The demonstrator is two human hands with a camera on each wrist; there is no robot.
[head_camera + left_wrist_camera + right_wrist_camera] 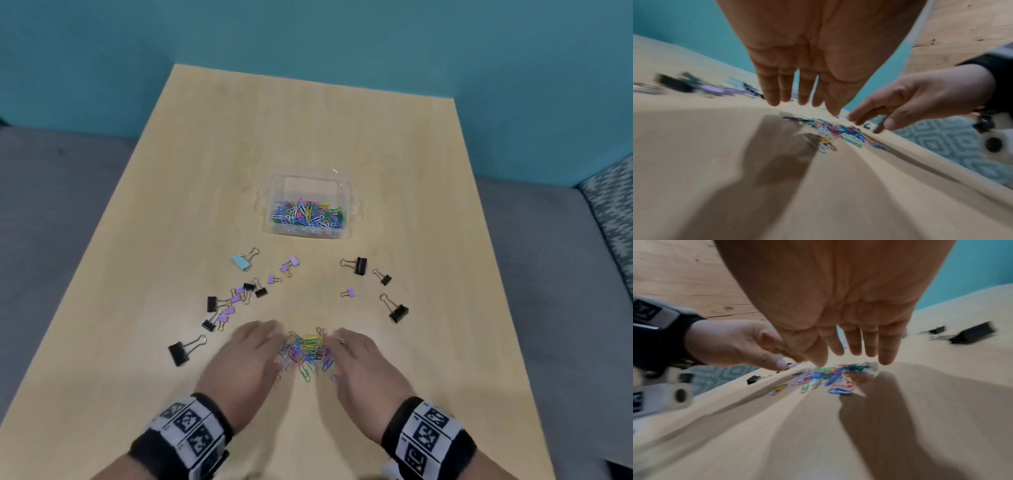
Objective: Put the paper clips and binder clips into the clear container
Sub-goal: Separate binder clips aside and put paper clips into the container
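A heap of coloured paper clips (306, 353) lies on the wooden table near its front edge, also seen in the wrist views (838, 134) (826, 378). My left hand (253, 356) hovers just left of the heap, fingers straight. My right hand (359, 363) hovers just right of it, fingers straight too. Neither holds anything. The clear container (310, 207) stands further back, partly filled with paper clips. Black, purple and light blue binder clips lie scattered to the left (236, 298) and right (397, 311).
The table's (342, 130) far half is bare wood. A grey carpet and a patterned cushion (613, 212) lie beyond the right edge. A large black binder clip (180, 353) sits near my left hand.
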